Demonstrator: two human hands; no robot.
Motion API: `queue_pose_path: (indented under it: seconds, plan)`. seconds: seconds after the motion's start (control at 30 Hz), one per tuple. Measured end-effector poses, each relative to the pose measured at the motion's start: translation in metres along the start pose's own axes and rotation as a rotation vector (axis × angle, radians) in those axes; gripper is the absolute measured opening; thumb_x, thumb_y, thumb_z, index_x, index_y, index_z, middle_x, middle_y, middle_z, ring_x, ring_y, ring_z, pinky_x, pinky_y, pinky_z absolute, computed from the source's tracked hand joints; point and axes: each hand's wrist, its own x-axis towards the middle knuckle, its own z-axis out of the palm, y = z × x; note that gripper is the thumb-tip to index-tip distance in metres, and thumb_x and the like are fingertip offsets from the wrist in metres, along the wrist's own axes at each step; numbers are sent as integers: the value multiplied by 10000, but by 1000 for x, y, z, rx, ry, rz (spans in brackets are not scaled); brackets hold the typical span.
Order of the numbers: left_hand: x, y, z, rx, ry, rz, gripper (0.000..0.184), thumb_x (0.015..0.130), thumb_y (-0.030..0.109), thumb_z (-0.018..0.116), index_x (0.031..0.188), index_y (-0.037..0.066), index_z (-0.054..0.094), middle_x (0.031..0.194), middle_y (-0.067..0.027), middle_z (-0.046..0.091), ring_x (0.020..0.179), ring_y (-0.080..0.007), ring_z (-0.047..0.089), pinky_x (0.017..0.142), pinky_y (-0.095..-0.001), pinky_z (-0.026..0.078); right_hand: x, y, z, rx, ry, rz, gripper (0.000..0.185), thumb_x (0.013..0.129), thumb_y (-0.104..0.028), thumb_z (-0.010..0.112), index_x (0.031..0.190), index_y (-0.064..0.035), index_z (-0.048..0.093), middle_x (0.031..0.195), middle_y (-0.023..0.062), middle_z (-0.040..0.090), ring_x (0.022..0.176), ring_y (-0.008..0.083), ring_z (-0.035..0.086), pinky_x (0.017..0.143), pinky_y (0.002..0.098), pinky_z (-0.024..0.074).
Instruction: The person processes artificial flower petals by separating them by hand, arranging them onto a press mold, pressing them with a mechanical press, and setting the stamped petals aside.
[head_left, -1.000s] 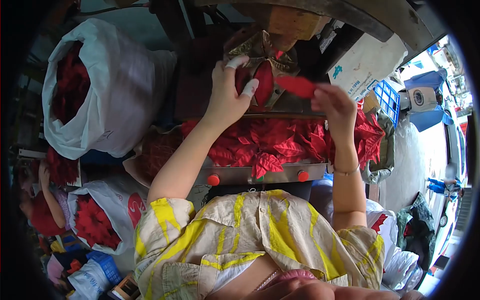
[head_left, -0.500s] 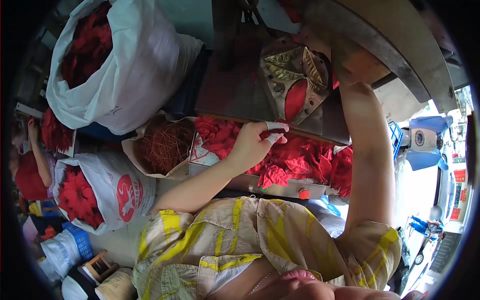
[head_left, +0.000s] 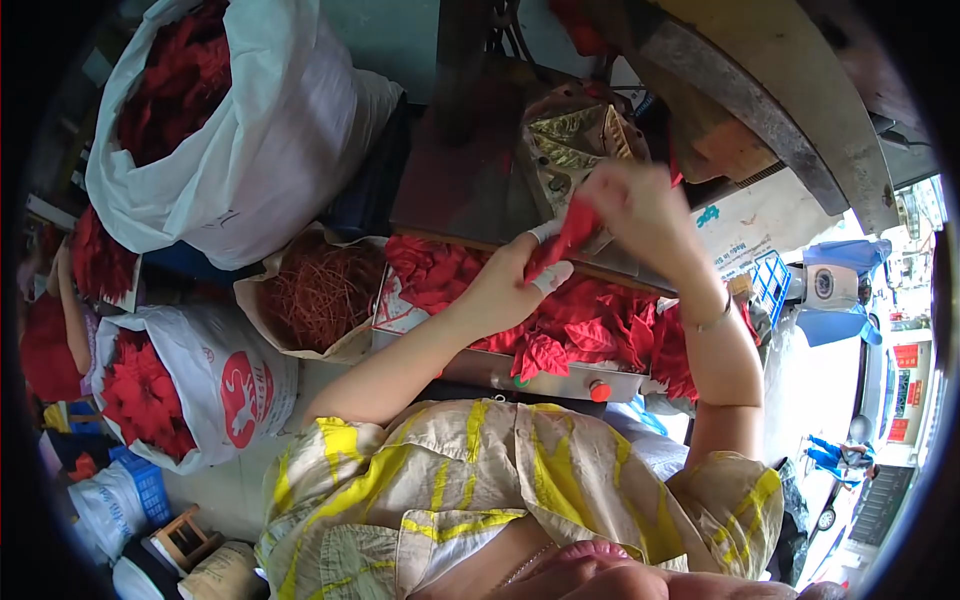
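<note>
A red fabric petal piece (head_left: 572, 238) stretches between my two hands. My left hand (head_left: 508, 288) pinches its lower end, with white wrapping on the fingertips. My right hand (head_left: 640, 205) is closed at the upper end, somewhat smeared by motion. Just behind them sits a metal mould (head_left: 545, 170) with brass-coloured leaf shapes (head_left: 575, 135) on it; my right hand and the fabric hide part of it. Below my hands, a tray (head_left: 565, 380) holds a heap of red fabric petals (head_left: 590, 335).
A large white sack (head_left: 270, 130) of red fabric stands at back left. A paper bag (head_left: 255, 315) of thin reddish strands and a printed bag (head_left: 225, 385) of red flowers are nearer. A curved metal arm (head_left: 740, 90) overhangs at right. Another person's arm (head_left: 75, 310) shows far left.
My right hand has come back from under the curved metal arm to the mould's near side, beside my left hand. The red piece now spans both hands. My left hand moved slightly left.
</note>
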Motion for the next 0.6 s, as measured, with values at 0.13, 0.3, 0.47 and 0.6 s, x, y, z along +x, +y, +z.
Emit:
queue_pose_path:
  seconds: [0.13,0.3,0.47,0.6]
  plan:
    - [-13,-2,4,-433,-122,-30,355,1022,106,517,1346,-41,532,999,-107,723,833,-153,647,851,-309,519,88,82,11,20,382,-269,170,823,-212,740,910,-73,694,774,121,648,762,228,664,685,339,516]
    - [-13,-21,10,-518,-99,-323,285,1015,80,526,1253,-61,592,983,-135,721,832,-164,686,824,-295,551,123,68,23,-513,204,-76,301,790,-310,770,891,-45,670,868,138,693,837,324,682,721,419,523]
    - [-3,-14,4,-717,137,-373,191,968,56,610,1097,-74,667,896,-114,730,821,-157,700,759,-255,560,93,47,24,-401,326,-178,346,772,-367,775,914,-64,686,846,134,700,806,318,685,702,411,515]
    - [7,-10,-10,-589,23,-429,213,951,62,639,1108,-81,652,936,-120,722,803,-163,694,739,-253,560,19,-13,-3,-37,-333,-125,301,788,-318,777,864,-36,705,734,122,664,688,252,657,642,355,499]
